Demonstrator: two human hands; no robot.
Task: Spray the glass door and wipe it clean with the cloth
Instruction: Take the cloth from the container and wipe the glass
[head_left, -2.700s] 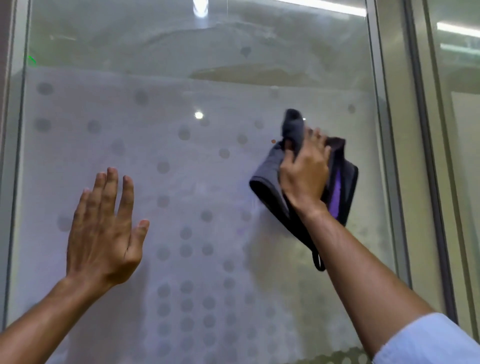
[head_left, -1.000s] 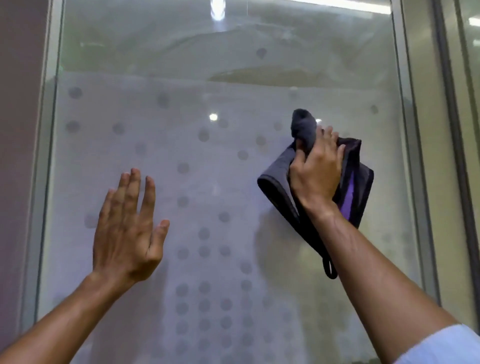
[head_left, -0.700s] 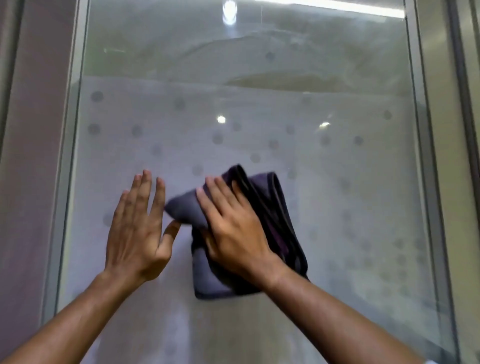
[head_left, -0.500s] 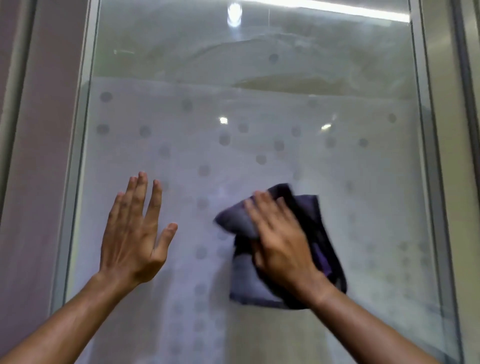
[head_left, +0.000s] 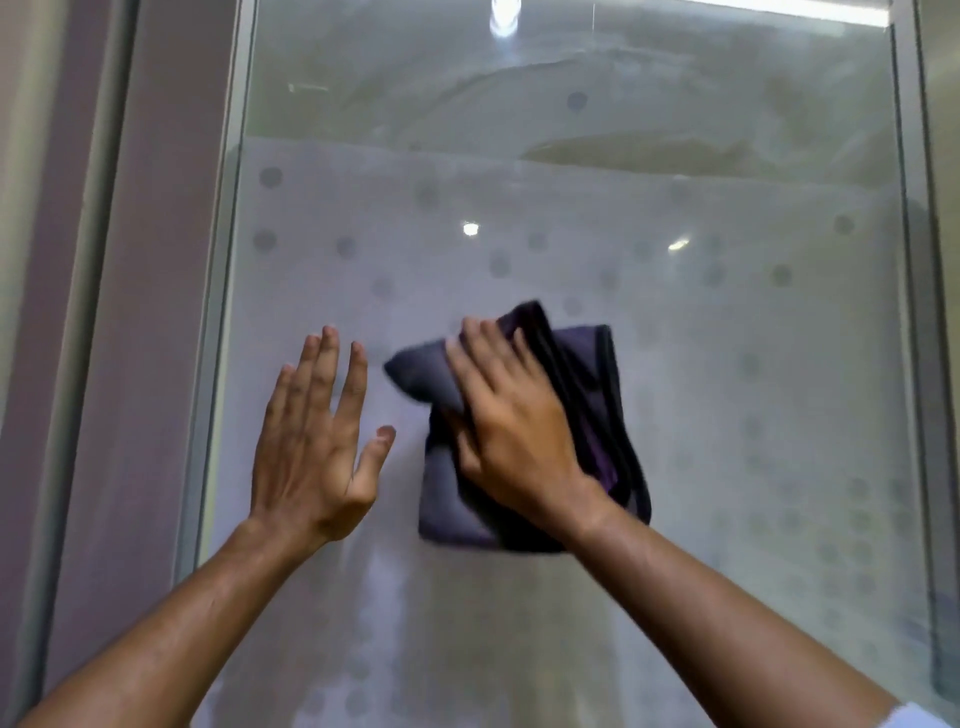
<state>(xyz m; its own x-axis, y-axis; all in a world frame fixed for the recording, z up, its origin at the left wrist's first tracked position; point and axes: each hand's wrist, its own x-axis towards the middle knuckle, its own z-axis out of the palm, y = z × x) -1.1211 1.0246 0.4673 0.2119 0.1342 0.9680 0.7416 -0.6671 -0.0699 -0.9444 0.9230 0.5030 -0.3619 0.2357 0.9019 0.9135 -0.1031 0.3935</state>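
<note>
Pressing a folded dark cloth (head_left: 597, 395) flat against the frosted glass door (head_left: 727, 415), just past centre toward 3 o'clock. Spreading the right hand (head_left: 511, 431) over the cloth's 9 o'clock half, fingers (head_left: 483, 343) lying nearly straight and pointing toward 11 o'clock, palm bearing down on the fabric rather than clutching it; whether the thumb is hooking an edge cannot be told. Showing a purple strip along the cloth's inner fold and a dark hem running round its 3 o'clock edge. Blurring slightly at the cloth's 9 o'clock corner.

Holding the left hand (head_left: 311, 447) open at 9 o'clock of the cloth, fingers straight and pointing to 12 o'clock, thumb splayed toward 3 o'clock and ending just beside the cloth without touching it. Resting on or hovering just off the pane: impossible to say which.

Carrying a scatter of grey dots across the frosted band, thickening toward 5 o'clock. Reflecting small bright lights at 12 o'clock. Framing the pane with a metal door frame (head_left: 223, 260) at 9 o'clock and another upright at 3 o'clock. Peeking in at 5 o'clock, a pale sleeve (head_left: 919, 717) on the right forearm.
</note>
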